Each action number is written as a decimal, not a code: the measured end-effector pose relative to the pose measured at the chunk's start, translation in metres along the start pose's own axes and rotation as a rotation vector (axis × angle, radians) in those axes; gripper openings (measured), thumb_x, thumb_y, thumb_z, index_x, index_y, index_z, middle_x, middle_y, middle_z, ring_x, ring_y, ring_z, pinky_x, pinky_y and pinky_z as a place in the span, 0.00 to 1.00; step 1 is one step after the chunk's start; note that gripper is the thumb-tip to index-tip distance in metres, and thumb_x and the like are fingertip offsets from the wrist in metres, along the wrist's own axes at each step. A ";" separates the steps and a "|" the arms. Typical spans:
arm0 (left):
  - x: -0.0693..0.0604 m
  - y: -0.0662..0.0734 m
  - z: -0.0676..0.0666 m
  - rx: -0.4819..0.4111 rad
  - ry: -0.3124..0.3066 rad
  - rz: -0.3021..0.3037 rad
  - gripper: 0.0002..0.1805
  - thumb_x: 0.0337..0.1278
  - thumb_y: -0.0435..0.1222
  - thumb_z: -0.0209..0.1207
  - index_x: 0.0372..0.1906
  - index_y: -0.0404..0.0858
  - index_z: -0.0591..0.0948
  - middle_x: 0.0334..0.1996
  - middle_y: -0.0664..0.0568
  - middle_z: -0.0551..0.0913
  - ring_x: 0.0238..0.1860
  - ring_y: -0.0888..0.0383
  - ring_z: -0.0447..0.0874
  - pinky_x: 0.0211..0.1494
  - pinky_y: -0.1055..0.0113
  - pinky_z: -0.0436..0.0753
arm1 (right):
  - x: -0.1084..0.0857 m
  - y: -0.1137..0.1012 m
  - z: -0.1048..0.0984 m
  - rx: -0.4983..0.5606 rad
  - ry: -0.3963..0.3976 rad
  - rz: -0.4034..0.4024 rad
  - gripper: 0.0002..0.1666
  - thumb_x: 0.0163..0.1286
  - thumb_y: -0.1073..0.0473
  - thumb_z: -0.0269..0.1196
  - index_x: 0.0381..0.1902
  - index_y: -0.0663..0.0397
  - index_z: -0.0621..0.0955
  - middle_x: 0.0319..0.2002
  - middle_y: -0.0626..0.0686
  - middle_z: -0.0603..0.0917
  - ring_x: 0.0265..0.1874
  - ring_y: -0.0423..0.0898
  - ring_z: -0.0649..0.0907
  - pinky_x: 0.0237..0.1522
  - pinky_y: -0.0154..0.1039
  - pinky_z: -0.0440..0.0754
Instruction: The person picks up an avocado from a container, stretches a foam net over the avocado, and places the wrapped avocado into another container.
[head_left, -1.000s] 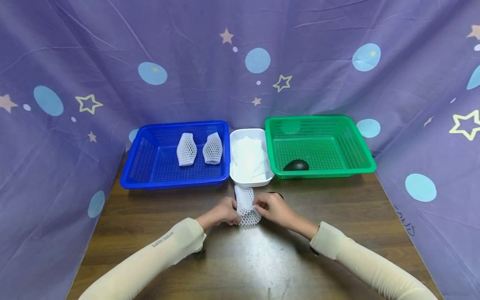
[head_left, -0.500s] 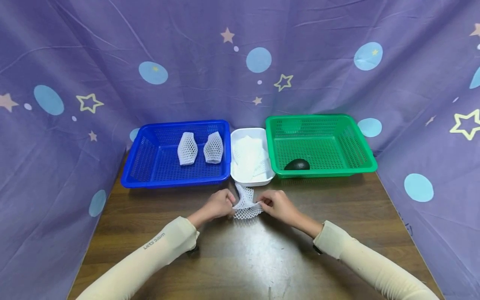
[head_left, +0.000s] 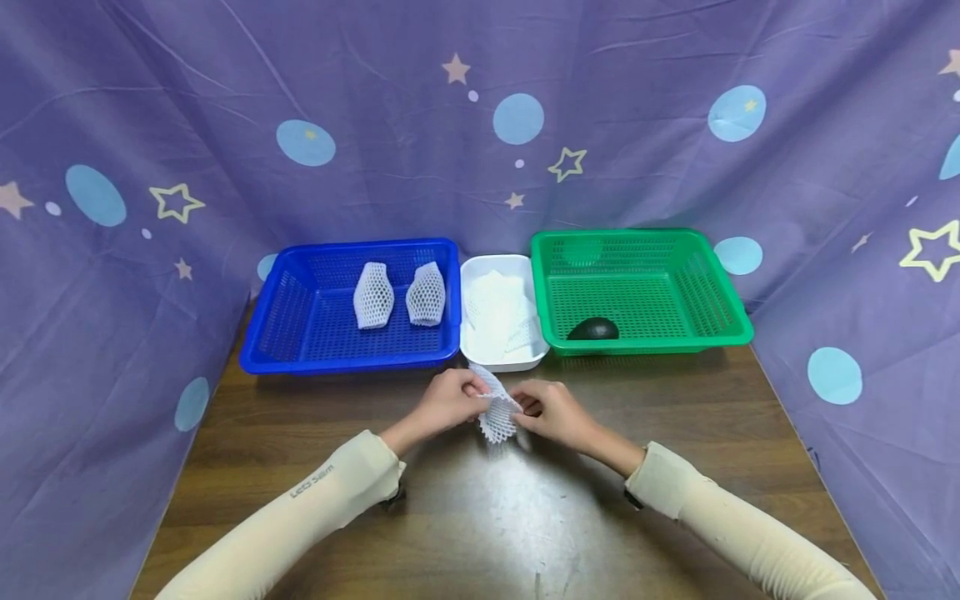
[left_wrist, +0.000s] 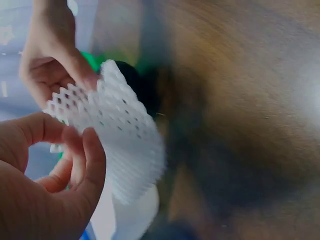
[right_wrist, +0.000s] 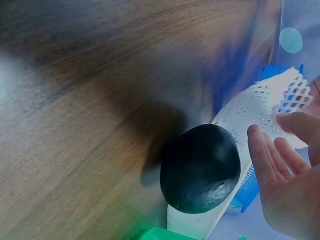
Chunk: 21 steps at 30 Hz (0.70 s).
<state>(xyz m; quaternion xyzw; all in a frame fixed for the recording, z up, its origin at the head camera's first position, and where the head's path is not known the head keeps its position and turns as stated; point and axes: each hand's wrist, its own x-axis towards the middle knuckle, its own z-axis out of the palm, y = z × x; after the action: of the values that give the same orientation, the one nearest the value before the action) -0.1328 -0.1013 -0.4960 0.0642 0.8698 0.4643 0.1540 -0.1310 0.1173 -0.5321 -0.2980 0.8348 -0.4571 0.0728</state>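
A white foam net sleeve (head_left: 498,418) is stretched between both hands above the table in the head view. My left hand (head_left: 450,402) pinches one side of its rim, and my right hand (head_left: 553,412) pinches the other. In the left wrist view the mesh (left_wrist: 122,125) spreads out, its mouth toward the fingers. A dark oval fruit (right_wrist: 200,167) rests beside my right hand (right_wrist: 287,182) in the right wrist view, outside the net; the head view hides it behind that hand.
A blue basket (head_left: 350,365) at the left holds two netted items (head_left: 373,297) (head_left: 426,295). A white tray (head_left: 506,365) with more nets stands in the middle. The green basket (head_left: 652,343) at the right holds one dark fruit (head_left: 595,328). Patterned curtains surround the table.
Both hands have shifted their grips on the net. It has been lifted and turned, and its rim now faces the hands. My left hand has moved slightly right since half a second ago.
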 end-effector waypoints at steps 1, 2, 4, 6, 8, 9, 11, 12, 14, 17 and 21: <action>-0.001 0.004 -0.002 0.025 0.017 0.007 0.05 0.46 0.30 0.65 0.31 0.35 0.85 0.20 0.55 0.82 0.19 0.66 0.75 0.23 0.75 0.76 | 0.001 -0.001 0.001 0.004 0.000 0.001 0.14 0.62 0.71 0.70 0.46 0.67 0.84 0.39 0.60 0.89 0.35 0.47 0.88 0.40 0.33 0.89; -0.002 0.008 -0.004 0.054 0.032 0.017 0.04 0.45 0.31 0.66 0.31 0.36 0.85 0.20 0.56 0.81 0.19 0.66 0.74 0.23 0.74 0.75 | 0.001 -0.001 0.001 0.008 0.002 0.001 0.15 0.61 0.70 0.71 0.47 0.67 0.84 0.39 0.59 0.89 0.36 0.47 0.88 0.40 0.32 0.88; -0.004 0.016 -0.008 0.106 0.052 0.039 0.04 0.44 0.32 0.67 0.29 0.37 0.85 0.19 0.57 0.79 0.19 0.65 0.72 0.22 0.74 0.73 | 0.003 -0.002 0.002 0.023 0.006 0.007 0.16 0.61 0.70 0.71 0.48 0.66 0.84 0.39 0.59 0.89 0.36 0.47 0.88 0.40 0.32 0.88; -0.006 0.024 -0.012 0.146 0.056 0.063 0.04 0.43 0.32 0.68 0.28 0.38 0.85 0.18 0.57 0.77 0.20 0.64 0.71 0.22 0.73 0.70 | 0.004 -0.004 0.004 0.031 0.011 0.009 0.16 0.61 0.70 0.72 0.48 0.65 0.84 0.39 0.59 0.89 0.36 0.47 0.88 0.40 0.31 0.88; -0.007 0.029 -0.014 0.175 0.059 0.085 0.04 0.43 0.32 0.68 0.28 0.38 0.85 0.18 0.57 0.76 0.20 0.64 0.70 0.21 0.73 0.69 | 0.005 -0.005 0.005 0.038 0.018 0.014 0.17 0.61 0.70 0.72 0.49 0.64 0.84 0.39 0.58 0.89 0.36 0.47 0.88 0.40 0.32 0.88; -0.006 0.030 -0.014 0.191 0.060 0.094 0.04 0.43 0.31 0.68 0.28 0.38 0.85 0.18 0.57 0.76 0.20 0.63 0.70 0.21 0.73 0.69 | 0.006 -0.006 0.005 0.039 0.022 0.018 0.18 0.61 0.70 0.73 0.49 0.64 0.84 0.39 0.58 0.89 0.37 0.47 0.88 0.41 0.33 0.88; -0.005 0.029 -0.012 0.225 0.058 0.101 0.04 0.42 0.31 0.68 0.28 0.39 0.85 0.18 0.57 0.76 0.20 0.63 0.70 0.22 0.73 0.69 | 0.007 -0.007 0.006 0.043 0.031 0.025 0.19 0.60 0.69 0.73 0.50 0.63 0.83 0.38 0.58 0.89 0.37 0.47 0.88 0.41 0.34 0.89; -0.004 0.028 -0.010 0.239 0.054 0.102 0.05 0.42 0.31 0.68 0.29 0.39 0.85 0.18 0.57 0.76 0.21 0.64 0.71 0.22 0.72 0.70 | 0.008 -0.008 0.006 0.040 0.037 0.025 0.19 0.61 0.68 0.73 0.50 0.63 0.83 0.38 0.58 0.89 0.37 0.47 0.88 0.41 0.34 0.89; -0.001 0.023 -0.006 0.263 0.039 0.086 0.05 0.42 0.32 0.69 0.29 0.40 0.85 0.19 0.57 0.78 0.22 0.64 0.72 0.24 0.73 0.71 | 0.008 -0.008 0.007 0.036 0.049 0.031 0.19 0.62 0.67 0.72 0.51 0.63 0.82 0.38 0.58 0.89 0.38 0.48 0.88 0.41 0.35 0.89; 0.003 0.014 0.001 0.264 0.006 0.052 0.06 0.41 0.33 0.70 0.29 0.40 0.85 0.21 0.56 0.81 0.23 0.64 0.74 0.27 0.73 0.74 | 0.009 -0.007 0.007 0.010 0.073 0.028 0.14 0.65 0.67 0.70 0.48 0.64 0.84 0.38 0.59 0.89 0.37 0.48 0.88 0.40 0.34 0.89; 0.008 0.005 0.005 0.204 -0.024 0.000 0.07 0.41 0.30 0.71 0.30 0.37 0.86 0.22 0.55 0.84 0.24 0.65 0.76 0.29 0.73 0.76 | 0.009 -0.002 0.006 -0.052 0.119 0.008 0.07 0.65 0.68 0.69 0.41 0.63 0.86 0.37 0.58 0.89 0.35 0.47 0.88 0.37 0.31 0.87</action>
<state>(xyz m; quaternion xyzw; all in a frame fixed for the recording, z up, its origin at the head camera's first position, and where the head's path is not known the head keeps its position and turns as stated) -0.1385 -0.0926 -0.4962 0.0850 0.9106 0.3726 0.1572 -0.1349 0.1075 -0.5327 -0.2687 0.8504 -0.4520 0.0170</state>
